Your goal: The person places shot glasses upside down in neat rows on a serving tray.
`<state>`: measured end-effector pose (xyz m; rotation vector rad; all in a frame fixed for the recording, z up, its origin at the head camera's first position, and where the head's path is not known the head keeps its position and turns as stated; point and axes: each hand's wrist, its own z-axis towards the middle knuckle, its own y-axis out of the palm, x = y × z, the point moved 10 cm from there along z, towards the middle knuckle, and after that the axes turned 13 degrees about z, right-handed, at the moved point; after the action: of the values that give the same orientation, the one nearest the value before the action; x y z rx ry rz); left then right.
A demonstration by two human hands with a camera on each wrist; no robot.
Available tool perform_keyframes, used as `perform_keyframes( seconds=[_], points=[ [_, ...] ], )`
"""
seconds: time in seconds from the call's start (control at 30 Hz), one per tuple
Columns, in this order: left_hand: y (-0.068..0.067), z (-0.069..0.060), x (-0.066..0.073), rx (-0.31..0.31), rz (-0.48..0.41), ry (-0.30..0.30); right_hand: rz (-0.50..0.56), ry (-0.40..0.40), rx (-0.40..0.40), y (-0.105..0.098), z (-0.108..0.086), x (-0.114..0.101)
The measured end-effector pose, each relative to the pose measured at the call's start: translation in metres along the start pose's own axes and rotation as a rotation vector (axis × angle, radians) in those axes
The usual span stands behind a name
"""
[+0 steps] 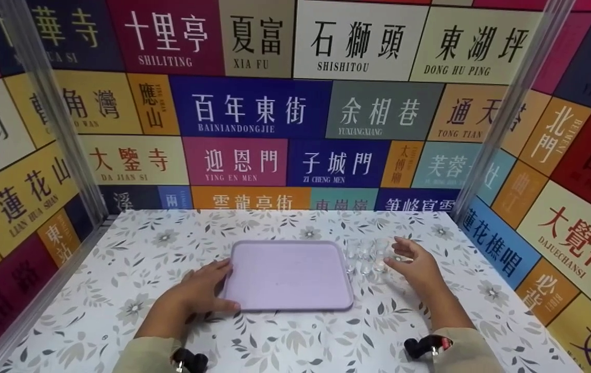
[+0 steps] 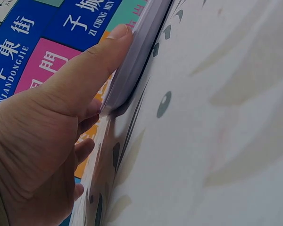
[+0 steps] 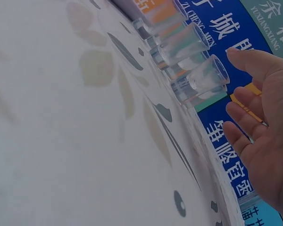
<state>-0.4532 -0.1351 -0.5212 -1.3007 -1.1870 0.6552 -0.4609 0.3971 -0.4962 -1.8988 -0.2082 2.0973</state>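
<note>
A pale purple rectangular tray (image 1: 287,274) lies flat on the table. My left hand (image 1: 202,287) is at its left side, with the thumb stretched along the near left corner and the other fingers spread by the left edge. In the left wrist view, the straight thumb (image 2: 92,63) touches the tray's rim (image 2: 134,61). Just right of the tray stand several small clear glasses (image 1: 365,256), close together and upright. My right hand (image 1: 414,264) is beside them, fingers apart and holding nothing. A small gap separates its thumb from the closest glass (image 3: 203,80) in the right wrist view.
A white tablecloth (image 1: 186,336) with a grey leaf and flower print covers the table. Walls of coloured panels with characters (image 1: 251,109) rise behind and at both sides. Clear upright posts (image 1: 502,114) stand at the table's back corners.
</note>
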Motion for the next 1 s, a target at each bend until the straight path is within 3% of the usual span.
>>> perform_keyframes(
  seconds=[0.17, 0.53, 0.7, 1.0],
  points=[
    [-0.001, -0.001, 0.0, 0.006, -0.005, 0.008, 0.049, 0.057, -0.004, -0.001, -0.002, 0.006],
    [-0.001, 0.0, 0.001, 0.015, 0.009, 0.017, 0.069, 0.056, -0.032, 0.002, -0.004, 0.009],
    [-0.004, -0.001, 0.002, 0.039, 0.021, 0.027, 0.05, 0.081, -0.063, 0.007, -0.002, 0.016],
    [-0.003, -0.002, 0.002, 0.022, 0.006, 0.008, -0.038, 0.086, -0.087, 0.015, 0.002, 0.028]
  ],
)
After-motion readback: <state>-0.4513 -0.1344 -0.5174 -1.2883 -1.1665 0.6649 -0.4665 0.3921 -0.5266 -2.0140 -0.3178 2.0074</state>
